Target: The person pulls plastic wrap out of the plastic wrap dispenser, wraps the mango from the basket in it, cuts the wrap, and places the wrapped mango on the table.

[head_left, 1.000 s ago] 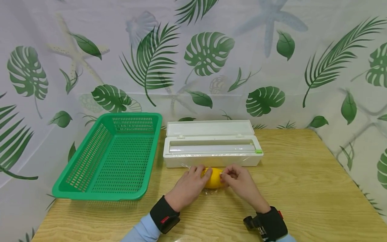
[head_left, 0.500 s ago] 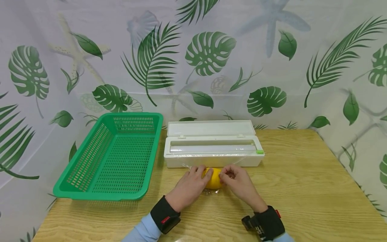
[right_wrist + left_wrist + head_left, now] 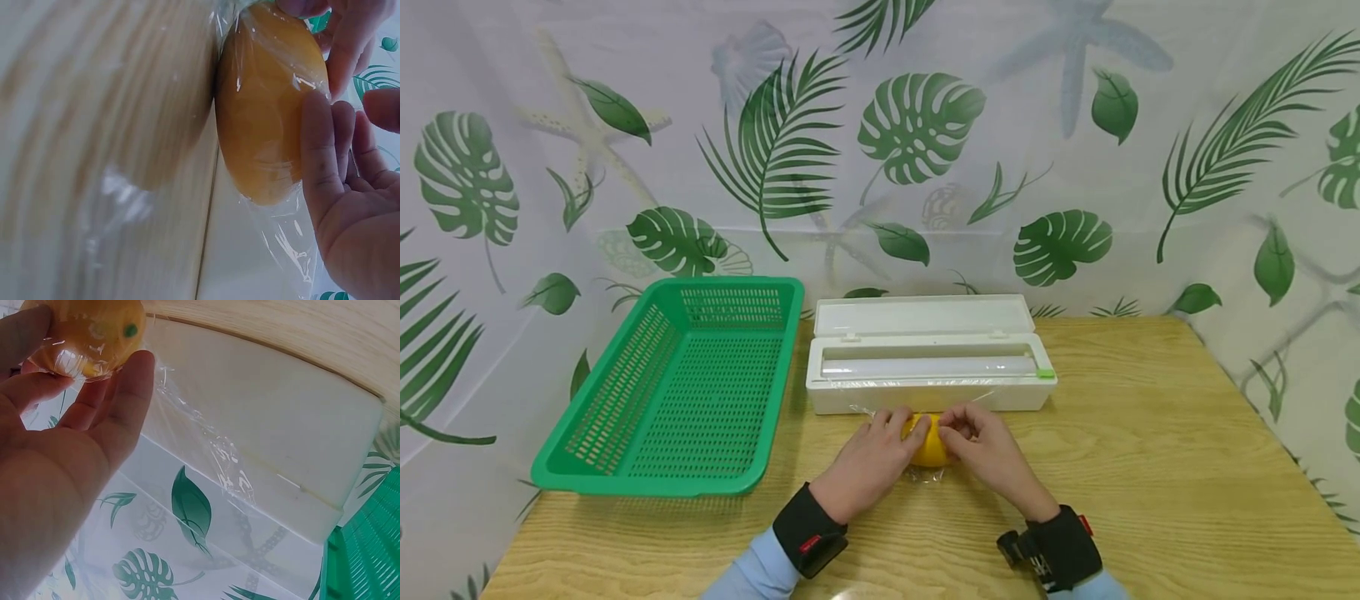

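Observation:
A smooth yellow oval fruit (image 3: 931,452), wrapped in clear plastic wrap (image 3: 290,240), lies just in front of the white film box (image 3: 928,396). My left hand (image 3: 871,462) grips its left end, with the thumb on top and the fingers round the far side. A green spot shows on that end of the fruit (image 3: 94,331) in the left wrist view. At the right end, my right hand (image 3: 992,450) pinches the film between thumb and forefinger. In the right wrist view, other fingers (image 3: 320,153) of this hand press along the fruit's side. The exact pinch point is hidden.
The film box stands with its lid (image 3: 925,317) raised, a roll (image 3: 928,367) inside and a green slider (image 3: 1045,374) at its right end. A green perforated basket (image 3: 763,417) stands at left. Leaf-printed cloth (image 3: 925,242) hangs behind the wooden table (image 3: 1150,467).
My right hand has shifted slightly left, its fingertips now over the top of the fruit, covering more of it. The left hand keeps its hold in the same place.

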Motion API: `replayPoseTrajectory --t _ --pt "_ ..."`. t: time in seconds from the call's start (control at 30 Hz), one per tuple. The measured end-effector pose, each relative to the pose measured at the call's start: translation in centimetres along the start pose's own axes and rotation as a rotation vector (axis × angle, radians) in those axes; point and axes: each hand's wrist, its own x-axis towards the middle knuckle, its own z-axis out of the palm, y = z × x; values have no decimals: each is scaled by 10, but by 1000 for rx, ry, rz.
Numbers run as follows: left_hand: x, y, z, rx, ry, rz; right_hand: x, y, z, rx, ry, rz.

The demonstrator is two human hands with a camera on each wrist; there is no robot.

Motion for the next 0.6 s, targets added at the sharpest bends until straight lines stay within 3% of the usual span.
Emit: replayPoseTrajectory --t 0.23,0.6 --pt "0 0 -1 17 11 5 1 8 0 52 -41 -41" --pt "0 -1 1 12 15 6 1 7 0 -20 -52 -82"
